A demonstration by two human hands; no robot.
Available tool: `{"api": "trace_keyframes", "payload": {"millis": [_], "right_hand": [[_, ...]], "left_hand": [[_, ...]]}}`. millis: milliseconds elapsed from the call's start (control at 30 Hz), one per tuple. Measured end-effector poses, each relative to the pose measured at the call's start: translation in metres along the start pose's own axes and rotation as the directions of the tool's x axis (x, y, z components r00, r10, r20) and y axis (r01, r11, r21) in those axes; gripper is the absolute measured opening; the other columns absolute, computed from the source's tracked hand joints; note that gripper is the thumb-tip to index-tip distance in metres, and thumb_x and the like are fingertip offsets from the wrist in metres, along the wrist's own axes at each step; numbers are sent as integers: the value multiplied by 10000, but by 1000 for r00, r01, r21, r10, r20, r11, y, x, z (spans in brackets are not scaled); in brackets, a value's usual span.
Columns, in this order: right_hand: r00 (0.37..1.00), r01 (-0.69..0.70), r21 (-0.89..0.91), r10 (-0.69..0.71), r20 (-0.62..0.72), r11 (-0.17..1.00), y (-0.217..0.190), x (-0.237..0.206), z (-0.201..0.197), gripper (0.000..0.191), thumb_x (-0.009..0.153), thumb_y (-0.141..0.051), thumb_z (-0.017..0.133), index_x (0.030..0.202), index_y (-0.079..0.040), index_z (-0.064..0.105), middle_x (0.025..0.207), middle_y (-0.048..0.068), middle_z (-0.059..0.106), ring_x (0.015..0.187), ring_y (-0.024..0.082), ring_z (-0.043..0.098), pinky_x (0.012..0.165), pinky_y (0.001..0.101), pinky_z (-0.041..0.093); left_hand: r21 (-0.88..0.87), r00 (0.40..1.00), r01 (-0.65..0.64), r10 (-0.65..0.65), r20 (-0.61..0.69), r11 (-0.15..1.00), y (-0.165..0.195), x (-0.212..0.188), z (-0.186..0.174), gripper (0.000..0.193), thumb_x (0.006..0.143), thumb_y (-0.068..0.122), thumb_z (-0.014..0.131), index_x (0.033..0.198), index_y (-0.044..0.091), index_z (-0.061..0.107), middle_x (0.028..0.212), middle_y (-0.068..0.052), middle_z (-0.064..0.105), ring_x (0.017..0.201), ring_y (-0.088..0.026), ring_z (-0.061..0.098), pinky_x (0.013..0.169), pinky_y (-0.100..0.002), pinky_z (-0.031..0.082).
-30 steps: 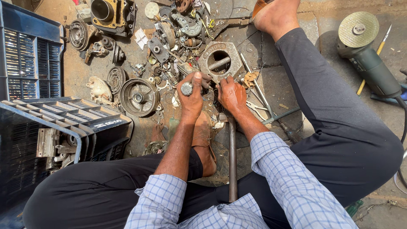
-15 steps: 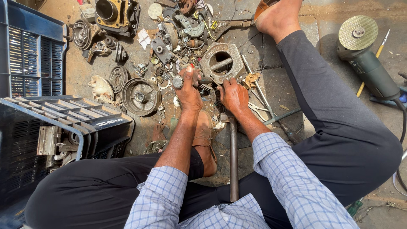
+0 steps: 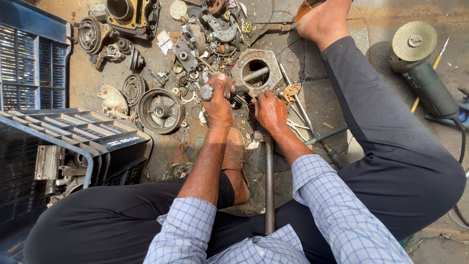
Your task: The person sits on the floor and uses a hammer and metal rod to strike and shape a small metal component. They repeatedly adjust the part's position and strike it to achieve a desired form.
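I sit on the ground with my legs spread around a heap of greasy metal parts. My left hand (image 3: 219, 105) is closed around a small round metal piece (image 3: 207, 91) that sticks out at its left side. My right hand (image 3: 270, 111) presses down with bent fingers on small dark parts just below a grey square casting with a round hole (image 3: 255, 70). What lies under its fingers is hidden. A long steel rod (image 3: 269, 186) runs from my right wrist toward my body.
A ribbed pulley wheel (image 3: 160, 110) lies left of my hands. Blue plastic crates (image 3: 29, 58) stand at the left, one holding metal parts. An angle grinder (image 3: 424, 73) lies at the right near a screwdriver (image 3: 430, 73). Engine casings sit at the top.
My left hand has shifted slightly up and turned, so the round metal piece now shows at its left. My right hand has stayed on the same spot.
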State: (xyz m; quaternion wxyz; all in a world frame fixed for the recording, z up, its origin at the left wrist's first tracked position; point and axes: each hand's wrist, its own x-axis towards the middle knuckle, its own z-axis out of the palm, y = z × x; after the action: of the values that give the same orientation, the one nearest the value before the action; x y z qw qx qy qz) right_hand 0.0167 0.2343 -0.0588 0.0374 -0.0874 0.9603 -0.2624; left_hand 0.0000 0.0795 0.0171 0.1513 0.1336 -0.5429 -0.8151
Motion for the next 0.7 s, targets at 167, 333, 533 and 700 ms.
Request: {"api": "trace_keyframes", "payload": {"millis": [167,333,533,700], "right_hand": [[1000,-1,19,1,8,1000,-2,0,-3,247,961,-257,727,975,-13,686,921,192,633,759,393,717,619,505,568],[1000,22,3,-22,-20,1000,-2,0,-4,250,954,-261,734,960,-15,687,914,191,634,750,390,714,612,497,569],[1000,12,9,-13,2,1000,-1,1,-3,261,962,-270,732,974,-13,693,895,184,633,723,360,717,583,479,572],[1000,1,19,-1,12,1000,1,0,-1,257,964,-266,729,968,-12,691,894,182,634,728,360,718,588,480,572]], "left_hand": [[137,998,63,-63,-1,989,-8,0,-3,287,1009,239,656,816,26,661,736,-43,625,743,-159,600,780,-358,517],[129,985,159,-148,-90,979,-18,7,-1,260,960,266,703,1045,30,635,837,-61,669,783,-161,627,738,-342,520],[176,984,169,-156,-89,970,-27,12,0,414,957,333,746,1138,-15,612,918,-80,657,844,-164,626,768,-346,536],[317,989,145,-125,-81,937,-29,7,5,494,949,403,732,1189,-1,580,963,-55,651,883,-137,614,799,-316,537]]}}
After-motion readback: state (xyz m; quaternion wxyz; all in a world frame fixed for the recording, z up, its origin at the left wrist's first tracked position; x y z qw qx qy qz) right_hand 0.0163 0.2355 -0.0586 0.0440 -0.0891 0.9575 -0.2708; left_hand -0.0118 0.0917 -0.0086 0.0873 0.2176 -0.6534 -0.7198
